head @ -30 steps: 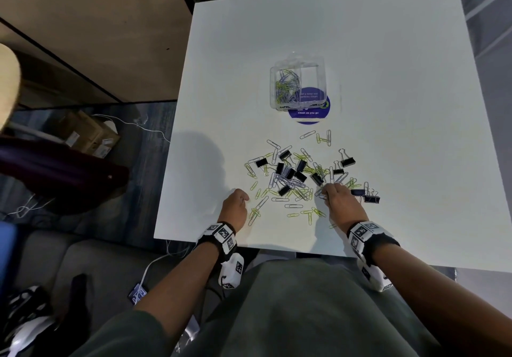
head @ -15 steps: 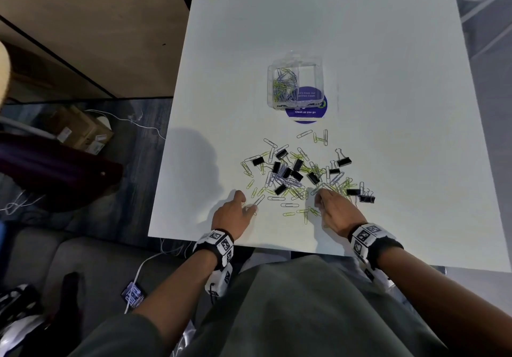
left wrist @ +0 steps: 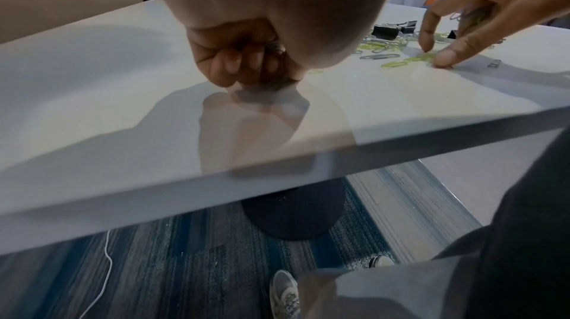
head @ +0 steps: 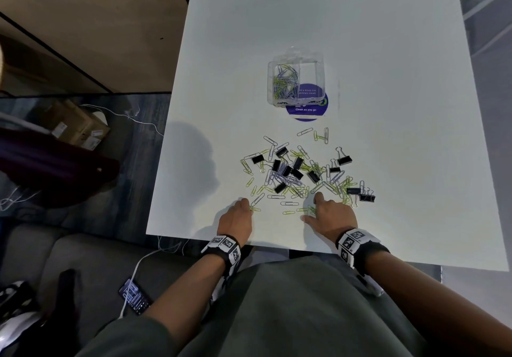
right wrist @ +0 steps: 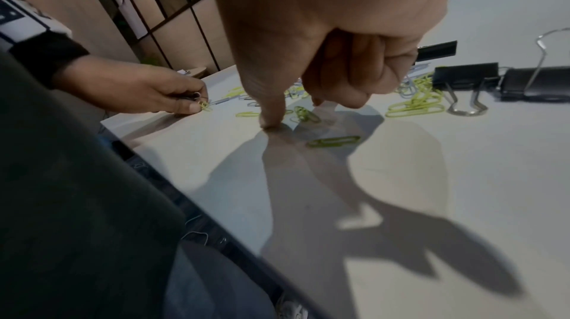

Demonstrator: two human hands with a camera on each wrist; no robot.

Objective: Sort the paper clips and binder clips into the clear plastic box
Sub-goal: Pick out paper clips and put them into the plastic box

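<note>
- Our left hand (head: pixel 235 219) has drawn back to the near left edge of the pile; half a second ago it lay a little further off, and now its curled fingers (left wrist: pixel 237 65) pinch a yellow-green paper clip (right wrist: pixel 203 105) against the table (head: pixel 388 52).
- Our right hand (head: pixel 331 214) has opened out from the closed bunch it made a second ago: forefinger and thumb reach down to the table with yellow-green clips (right wrist: pixel 305 114) between them, while the other fingers stay curled. Those curled fingers seem to hold a few clips in the left wrist view, though we cannot tell for certain.
- The loose paper clips (head: pixel 288 182) and black binder clips (head: pixel 345 160) still lie spread between our hands and the clear plastic box (head: pixel 295 82), which stands well apart from us toward the far side, partly over a blue round sticker (head: pixel 306 113).
- The box's left compartment already holds paper clips; its right compartment looks bare, and no binder clip has gone in.
- We judge this a gathering step: both hands collect paper clips before a carry to the box, and most of the sorting is still ahead.
</note>
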